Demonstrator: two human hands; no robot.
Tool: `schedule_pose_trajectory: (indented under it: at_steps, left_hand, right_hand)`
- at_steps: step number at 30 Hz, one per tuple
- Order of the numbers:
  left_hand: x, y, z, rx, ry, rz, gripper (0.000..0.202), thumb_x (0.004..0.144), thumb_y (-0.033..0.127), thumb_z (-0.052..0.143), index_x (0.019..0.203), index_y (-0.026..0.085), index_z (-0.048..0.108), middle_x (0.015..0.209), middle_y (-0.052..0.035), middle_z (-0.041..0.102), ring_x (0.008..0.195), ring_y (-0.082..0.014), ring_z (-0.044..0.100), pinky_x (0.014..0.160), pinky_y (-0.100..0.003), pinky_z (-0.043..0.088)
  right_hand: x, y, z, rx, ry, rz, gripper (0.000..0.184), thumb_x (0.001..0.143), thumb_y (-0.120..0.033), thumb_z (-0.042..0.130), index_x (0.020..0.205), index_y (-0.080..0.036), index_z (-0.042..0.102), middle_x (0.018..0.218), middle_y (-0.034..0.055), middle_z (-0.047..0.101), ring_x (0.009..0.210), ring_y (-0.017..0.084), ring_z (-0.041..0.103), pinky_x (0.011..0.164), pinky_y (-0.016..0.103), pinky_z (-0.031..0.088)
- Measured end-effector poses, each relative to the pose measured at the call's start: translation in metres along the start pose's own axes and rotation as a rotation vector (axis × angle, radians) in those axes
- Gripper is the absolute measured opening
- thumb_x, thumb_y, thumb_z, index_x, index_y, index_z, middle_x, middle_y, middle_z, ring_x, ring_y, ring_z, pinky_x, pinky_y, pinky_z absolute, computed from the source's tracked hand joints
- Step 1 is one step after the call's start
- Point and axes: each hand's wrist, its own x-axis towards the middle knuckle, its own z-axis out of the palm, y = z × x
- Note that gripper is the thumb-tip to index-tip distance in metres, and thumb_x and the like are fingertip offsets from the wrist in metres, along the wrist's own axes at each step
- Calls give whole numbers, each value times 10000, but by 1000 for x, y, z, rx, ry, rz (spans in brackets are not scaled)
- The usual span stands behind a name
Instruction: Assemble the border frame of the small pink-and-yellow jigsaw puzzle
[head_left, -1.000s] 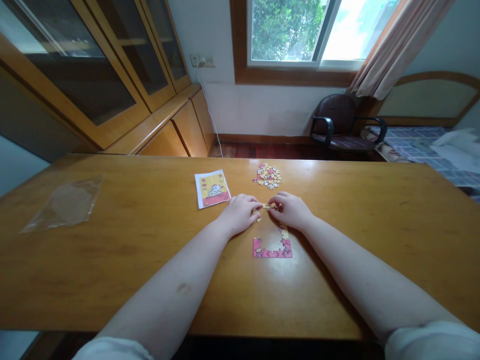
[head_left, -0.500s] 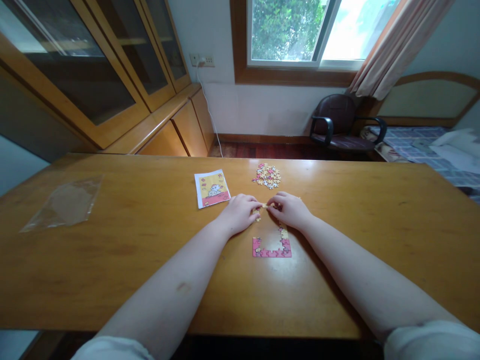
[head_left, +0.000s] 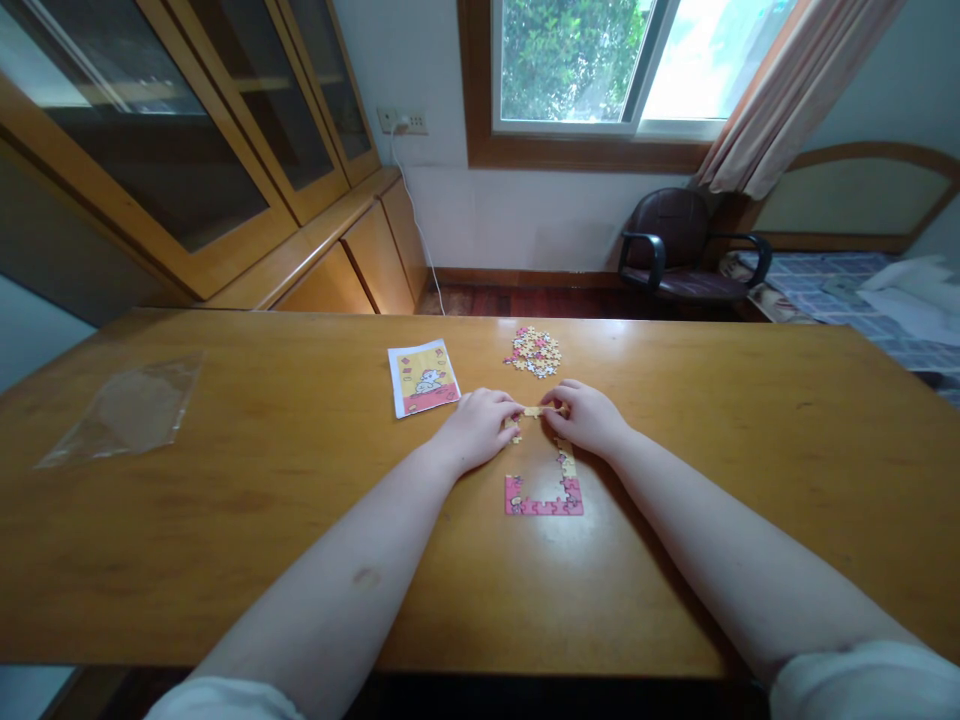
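Observation:
A partly joined jigsaw frame lies flat on the table, pink along its bottom and yellow higher up. At its upper left corner my left hand is closed, with finger and thumb on the yellow pieces. My right hand pinches at the top edge, on a small yellow jigsaw piece mostly hidden by the fingers. Between the two hands runs a short yellow strip. Right under my right hand the frame's upper right corner is covered. Beyond the hands sits a heap of loose jigsaw pieces.
A picture sheet with a white character on yellow and pink lies left of the heap. Farther left is a clear plastic bag on the wooden table. Past the table stand a cabinet and an office chair.
My right hand has shifted slightly to the right along the top edge, and more of the yellow strip shows between the hands. My left hand stays in place.

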Motion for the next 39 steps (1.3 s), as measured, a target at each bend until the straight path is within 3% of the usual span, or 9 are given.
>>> schedule_pose_trajectory:
  at_steps: [3,6,10,21,39]
  left_hand:
    - [-2,2,1,12,-7,4,360,880,344,575,1226,260,636,1256,-61,620,1145,-255,528,1012,-418,404]
    - [-3,5,3,32,-56,1,452,872,419,588,1311,309,576,1446,-79,470,1295,-300,424,1084,-487,325]
    - [-3,7,5,45,-120,-26,492,874,453,578,1350,334,536,1519,-73,379,1371,-326,341,1127,-515,251]
    - [-3,9,3,35,-157,-46,511,887,450,550,1378,316,508,1522,-84,378,1386,-321,332,1137,-503,246]
    - [-2,5,7,16,-82,0,478,883,411,568,1333,248,560,1479,-124,431,1369,-317,361,1135,-503,260]
  right_hand:
    - [0,1,0,-3,-9,0,132,809,-258,584,872,-217,693,847,16,629,699,129,575,664,244,421]
    - [0,1,1,-12,-20,-1,138,796,-264,598,882,-225,698,865,17,636,738,141,593,683,247,431]
    - [0,1,1,-17,-32,11,141,789,-268,607,884,-227,702,879,18,640,760,147,604,705,251,442]
    - [1,1,1,-9,-41,24,138,786,-260,616,890,-222,699,879,20,641,764,144,603,702,245,443]
    - [0,0,-1,-4,-51,2,142,800,-249,599,898,-238,702,892,14,643,731,136,596,702,247,441]
